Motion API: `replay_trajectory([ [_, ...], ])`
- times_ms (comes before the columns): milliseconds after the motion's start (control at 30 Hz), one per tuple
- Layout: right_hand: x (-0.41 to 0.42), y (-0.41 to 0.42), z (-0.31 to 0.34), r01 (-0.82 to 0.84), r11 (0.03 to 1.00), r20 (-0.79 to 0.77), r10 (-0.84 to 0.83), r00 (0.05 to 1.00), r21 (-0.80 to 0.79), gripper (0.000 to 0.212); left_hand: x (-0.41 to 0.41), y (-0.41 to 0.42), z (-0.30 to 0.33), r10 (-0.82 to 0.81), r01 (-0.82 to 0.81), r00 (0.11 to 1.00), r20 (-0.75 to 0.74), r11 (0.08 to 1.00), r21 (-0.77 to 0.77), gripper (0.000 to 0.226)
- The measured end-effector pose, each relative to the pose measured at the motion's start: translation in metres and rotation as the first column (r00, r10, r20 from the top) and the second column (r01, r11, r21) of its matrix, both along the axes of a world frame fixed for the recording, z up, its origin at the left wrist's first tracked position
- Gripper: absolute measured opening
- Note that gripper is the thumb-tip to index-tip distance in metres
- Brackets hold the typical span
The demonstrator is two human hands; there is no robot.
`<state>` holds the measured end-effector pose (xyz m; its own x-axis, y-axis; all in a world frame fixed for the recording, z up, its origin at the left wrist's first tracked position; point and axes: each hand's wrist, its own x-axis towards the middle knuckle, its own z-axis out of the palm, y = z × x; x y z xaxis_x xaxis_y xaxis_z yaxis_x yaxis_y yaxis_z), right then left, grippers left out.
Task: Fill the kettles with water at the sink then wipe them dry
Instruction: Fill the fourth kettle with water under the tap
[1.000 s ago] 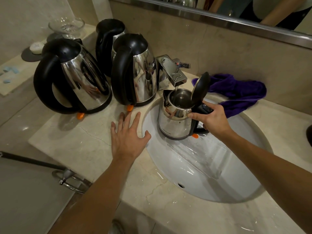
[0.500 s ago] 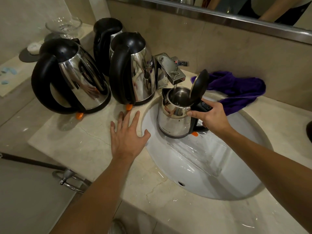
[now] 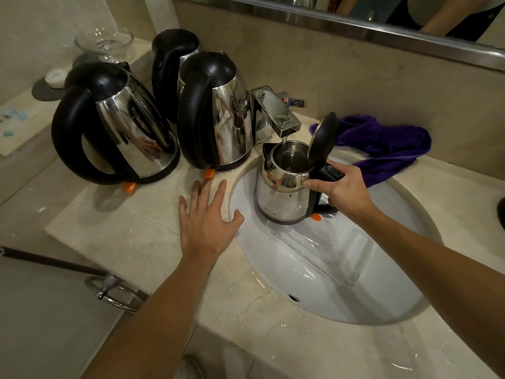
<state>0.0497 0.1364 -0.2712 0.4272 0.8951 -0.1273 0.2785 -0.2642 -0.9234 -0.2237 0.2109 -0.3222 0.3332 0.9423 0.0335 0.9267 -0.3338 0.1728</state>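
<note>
right hand (image 3: 345, 191) grips small kettle (image 3: 284, 192); left hand (image 3: 206, 224) flat beside.

A: Where does the view sit?
B: One wide-angle head view, close above the counter (image 3: 136, 236); it looks forward and down into the sink (image 3: 341, 283); the mirror (image 3: 382, 12) crosses the top edge.
</note>
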Motion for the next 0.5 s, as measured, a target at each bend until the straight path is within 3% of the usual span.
replay_trajectory([
  [500,0.0021,0.0011,-0.0041,0.001,1.0,0.0,-0.001,1.0,0.018,0.084,0.0,-0.0006,0.0009,-0.001,0.001,1.0,-0.02,1.0,0.01,0.078],
])
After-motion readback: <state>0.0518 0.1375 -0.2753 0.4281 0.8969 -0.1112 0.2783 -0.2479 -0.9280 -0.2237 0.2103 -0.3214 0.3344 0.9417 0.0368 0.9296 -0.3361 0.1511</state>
